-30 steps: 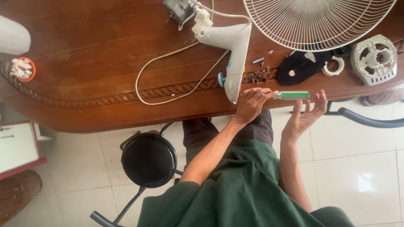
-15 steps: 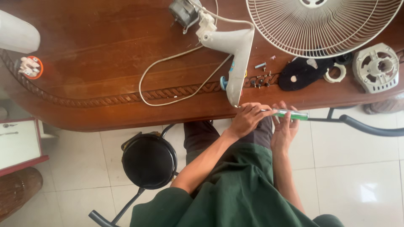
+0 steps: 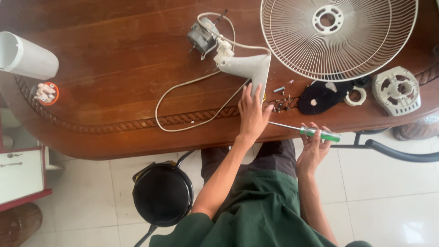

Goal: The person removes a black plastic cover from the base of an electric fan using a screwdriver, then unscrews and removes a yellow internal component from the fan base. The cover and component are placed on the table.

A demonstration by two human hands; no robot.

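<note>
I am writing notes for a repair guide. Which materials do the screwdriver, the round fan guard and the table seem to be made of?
Screwdriver in the right hand: thin, shiny shaft, probably steel; translucent green handle, probably plastic.
Fan guard: thin white wires radiating from a hub, probably painted or coated metal.
Table: dark reddish-brown, glossy, with visible grain and a carved rope-like border, so apparently varnished wood.

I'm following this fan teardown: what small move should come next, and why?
Probably bring the green-handled screwdriver tip to the white plastic fan neck: the left hand already steadies it, the right hand holds the tool clear of the table edge.
</note>
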